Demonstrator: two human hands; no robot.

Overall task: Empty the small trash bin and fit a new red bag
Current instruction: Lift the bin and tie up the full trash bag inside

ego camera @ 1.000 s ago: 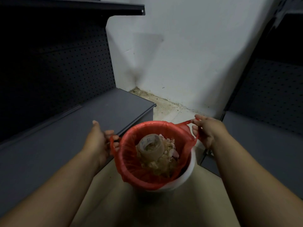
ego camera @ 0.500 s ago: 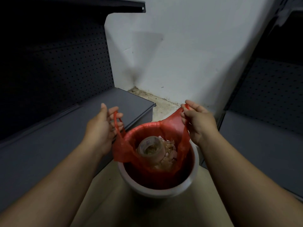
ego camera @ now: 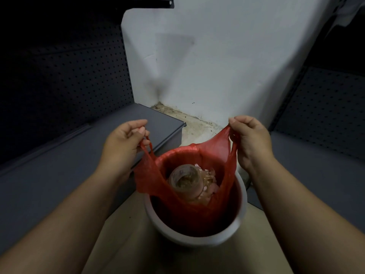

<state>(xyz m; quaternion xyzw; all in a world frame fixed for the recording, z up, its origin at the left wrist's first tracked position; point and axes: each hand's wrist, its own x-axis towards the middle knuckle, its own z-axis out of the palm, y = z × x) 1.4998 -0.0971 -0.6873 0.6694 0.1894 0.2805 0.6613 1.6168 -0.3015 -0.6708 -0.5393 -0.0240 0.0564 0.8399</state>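
A small white trash bin stands on the floor between my arms. Inside it hangs a red plastic bag, partly lifted above the rim and holding trash, with a round tape roll on top of crumpled scraps. My left hand pinches the bag's left handle above the bin's left side. My right hand grips the bag's right handle, stretched up over the right rim. The bag's lower part is hidden inside the bin.
A grey shelf with a dark pegboard back runs along the left, its corner close to the bin. Another grey shelf lies at the right. A white wall stands behind a dirty floor strip.
Both hands have risen with the bag handles and moved apart. The red bag has come off the bin's rim and lifted, exposing the white rim.
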